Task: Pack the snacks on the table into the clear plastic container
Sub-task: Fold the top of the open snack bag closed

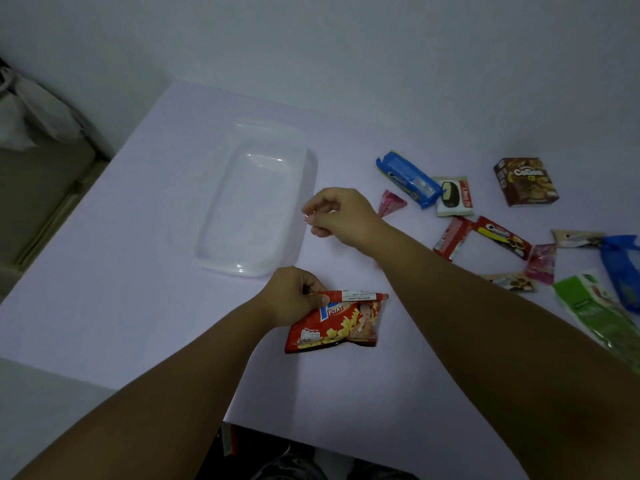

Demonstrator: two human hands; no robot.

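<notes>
Left hand (pixel 294 296) pinches the top edge of a red chips bag (pixel 334 323), thumb and fingers curled on its folded seal; the bag lies on the table (pixel 138 271) just in front of the container (pixel 249 199), near the front edge. Right hand (pixel 337 216) hovers at the container's right rim, fingers curled in with the tips pinched together; cannot tell whether they grip anything, maybe the clear rim. The container sits left of centre, nothing visible inside.

Other snacks are scattered to the right, well apart from the container: pink wedge (pixel 391 202) just beside the right wrist, blue cookie pack (pixel 407 178), white choco pie (pixel 453 197) touching it, brown box (pixel 526 181), red wrapper (pixel 452 239), red cookie pack (pixel 504 237), pink sachet (pixel 542 263), green pack (pixel 599 315) and blue bag (pixel 621 268) at the right edge. Bottom centre, something dark lies under the table.
</notes>
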